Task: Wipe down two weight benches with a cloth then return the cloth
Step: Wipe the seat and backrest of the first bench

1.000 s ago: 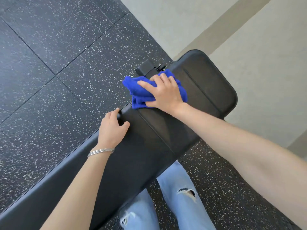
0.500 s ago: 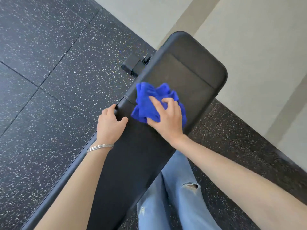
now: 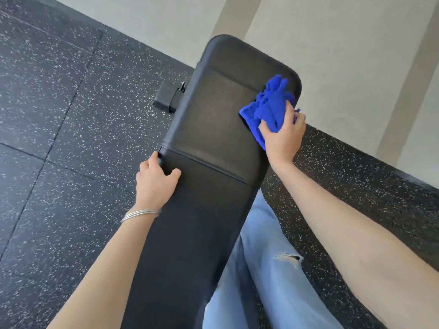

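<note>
Fuzzy cloth (image 3: 268, 109) slid rightward, gripped by right hand (image 3: 282, 140); left hand (image 3: 155, 184) grips smooth bench (image 3: 211, 124).

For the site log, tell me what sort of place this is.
Most likely a gym or weight room: a black padded weight bench, speckled black rubber floor tiles, and the right hand holding a blue cloth on the pad.

One black bench (image 3: 204, 210), blue cloth (image 3: 270, 110) atop

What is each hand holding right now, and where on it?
The right hand grips the bunched blue cloth by its near end. The left hand grips the bench by its left edge, at the seam between the pads.
</note>
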